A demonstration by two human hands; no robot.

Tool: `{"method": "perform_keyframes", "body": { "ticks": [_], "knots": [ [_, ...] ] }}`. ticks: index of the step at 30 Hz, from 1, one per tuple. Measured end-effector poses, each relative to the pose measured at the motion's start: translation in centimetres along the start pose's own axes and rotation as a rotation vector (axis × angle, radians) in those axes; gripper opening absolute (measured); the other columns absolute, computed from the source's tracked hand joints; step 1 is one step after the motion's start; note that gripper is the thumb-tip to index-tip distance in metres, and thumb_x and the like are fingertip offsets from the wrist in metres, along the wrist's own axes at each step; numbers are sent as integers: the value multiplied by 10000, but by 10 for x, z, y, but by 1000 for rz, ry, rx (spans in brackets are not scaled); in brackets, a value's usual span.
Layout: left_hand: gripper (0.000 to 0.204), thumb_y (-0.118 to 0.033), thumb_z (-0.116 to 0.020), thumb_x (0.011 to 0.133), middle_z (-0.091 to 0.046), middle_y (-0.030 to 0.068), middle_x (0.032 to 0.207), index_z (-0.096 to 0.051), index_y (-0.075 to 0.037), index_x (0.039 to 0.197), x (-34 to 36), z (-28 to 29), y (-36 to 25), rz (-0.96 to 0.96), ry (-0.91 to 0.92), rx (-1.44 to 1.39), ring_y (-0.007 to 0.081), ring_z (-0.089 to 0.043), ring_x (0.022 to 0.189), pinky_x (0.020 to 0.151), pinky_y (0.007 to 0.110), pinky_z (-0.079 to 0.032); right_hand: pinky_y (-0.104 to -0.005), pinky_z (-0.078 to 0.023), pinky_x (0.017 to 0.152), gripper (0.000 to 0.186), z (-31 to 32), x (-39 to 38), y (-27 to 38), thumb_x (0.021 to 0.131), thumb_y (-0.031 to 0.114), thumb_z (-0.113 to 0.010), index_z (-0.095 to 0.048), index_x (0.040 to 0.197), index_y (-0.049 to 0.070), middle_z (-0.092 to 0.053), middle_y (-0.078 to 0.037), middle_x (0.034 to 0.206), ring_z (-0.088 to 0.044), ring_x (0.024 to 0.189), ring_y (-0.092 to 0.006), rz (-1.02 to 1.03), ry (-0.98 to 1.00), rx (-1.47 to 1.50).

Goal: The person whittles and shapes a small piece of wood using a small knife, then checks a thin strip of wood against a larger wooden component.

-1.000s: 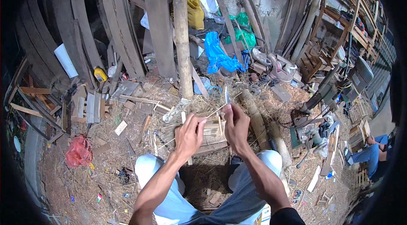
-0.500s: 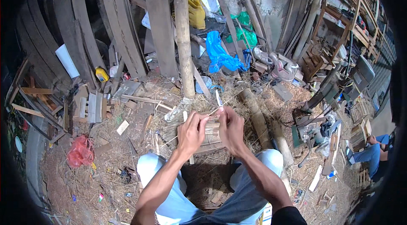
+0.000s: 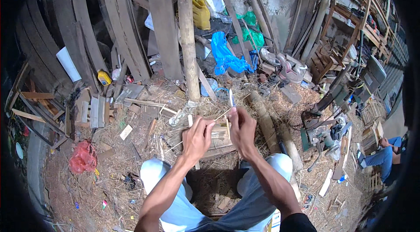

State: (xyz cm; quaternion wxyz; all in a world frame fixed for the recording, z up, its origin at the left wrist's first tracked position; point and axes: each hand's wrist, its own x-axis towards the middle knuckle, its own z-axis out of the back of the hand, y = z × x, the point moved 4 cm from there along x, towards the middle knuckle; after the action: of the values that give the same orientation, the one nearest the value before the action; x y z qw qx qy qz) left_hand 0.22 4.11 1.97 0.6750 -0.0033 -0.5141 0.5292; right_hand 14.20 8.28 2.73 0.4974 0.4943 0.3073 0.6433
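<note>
My left hand pinches a thin strip of wood or bamboo, which slants up to the right past my fingertips. A knife is in the closed fist of my right hand, its pale blade pointing up and away from me. The strip's far end is close to the base of the blade; whether they touch I cannot tell. Under both hands, in front of my knees, lies a slatted wooden piece made of thin strips, partly hidden by my hands.
A bamboo pole stands upright ahead, and thick poles lie to the right. A red plastic bag is at left, a blue bag by the wall. Another person's leg shows at far right. Shavings and scraps cover the ground.
My right hand and the knife have shifted slightly right, away from my left hand, widening the gap between them. My left hand stays almost in place with the strip.
</note>
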Motion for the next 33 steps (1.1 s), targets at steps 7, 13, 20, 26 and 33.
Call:
{"method": "perform_keyframes", "body": {
  "ticks": [7, 13, 20, 26, 33],
  "knots": [
    [53, -36, -619, 832, -532, 123, 735, -586, -22, 871, 3, 1, 1, 38, 32, -22, 269, -558, 590, 509, 346, -433, -309, -334, 473, 196, -1, -2, -4, 932, 151, -477, -588, 883, -4, -494, -51, 563, -395, 515, -96, -31, -9, -12],
    [38, -25, -601, 844, -541, 123, 749, -578, -12, 871, 0, 0, 11, 48, 51, -35, 263, -549, 577, 497, 345, -423, -309, -384, 429, 159, -24, -18, -3, 925, 73, -440, -585, 928, 7, -536, -119, 557, -491, 462, -138, 52, 151, -62],
    [35, -37, -592, 853, -548, 119, 760, -577, -21, 881, -1, -3, 11, 35, 21, -36, 265, -554, 571, 506, 352, -430, -368, -422, 471, 114, -30, -24, -4, 909, 65, -479, -579, 945, 24, -587, -183, 614, -542, 462, -202, 127, 116, -177],
    [48, -38, -597, 848, -555, 125, 768, -585, -25, 893, 1, 0, 7, 27, -6, -6, 298, -571, 620, 523, 369, -440, -378, -408, 473, 122, -18, -11, -10, 915, 89, -491, -568, 941, -3, -543, -192, 578, -522, 464, -205, 26, 104, -74],
    [49, -38, -604, 839, -554, 116, 761, -582, -32, 883, 2, -3, 4, 31, 24, 19, 287, -575, 609, 514, 362, -442, -378, -393, 464, 131, -12, -5, -5, 906, 93, -493, -578, 928, -4, -524, -207, 580, -512, 446, -253, 91, 49, -88]
  ]
}}
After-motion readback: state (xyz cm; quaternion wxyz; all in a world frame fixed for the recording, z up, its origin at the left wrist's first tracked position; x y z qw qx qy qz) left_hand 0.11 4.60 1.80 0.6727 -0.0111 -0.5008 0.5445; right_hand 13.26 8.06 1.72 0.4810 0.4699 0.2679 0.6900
